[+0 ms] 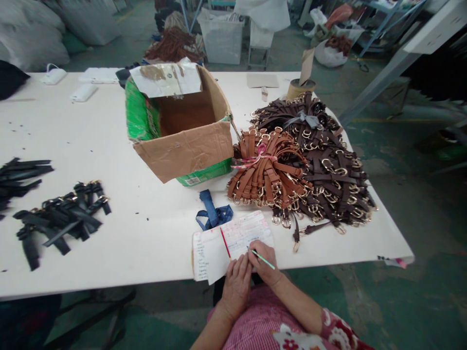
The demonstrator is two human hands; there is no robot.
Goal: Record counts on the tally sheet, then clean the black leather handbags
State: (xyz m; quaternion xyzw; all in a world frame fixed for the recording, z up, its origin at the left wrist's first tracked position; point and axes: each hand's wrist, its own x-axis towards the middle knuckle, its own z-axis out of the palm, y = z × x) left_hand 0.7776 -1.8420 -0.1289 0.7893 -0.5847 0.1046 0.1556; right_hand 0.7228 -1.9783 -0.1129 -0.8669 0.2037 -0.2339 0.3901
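My right hand point(264, 262) is closed on a thin green pen point(263, 259), its tip touching an open notebook point(229, 243) at the near edge of the white table point(109, 131). My left hand point(237, 282) lies flat, fingers stretched out, on the notebook's lower edge beside the right hand. Just beyond the notebook lies a knotted blue strap point(212, 213).
An open cardboard box point(182, 126) stands mid-table. To its right lie a tied bundle of tan buckled straps point(266, 170) and a heap of dark brown ones point(324, 160). Black straps point(60, 218) lie at the left. A tape roll point(299, 87) sits at the far edge.
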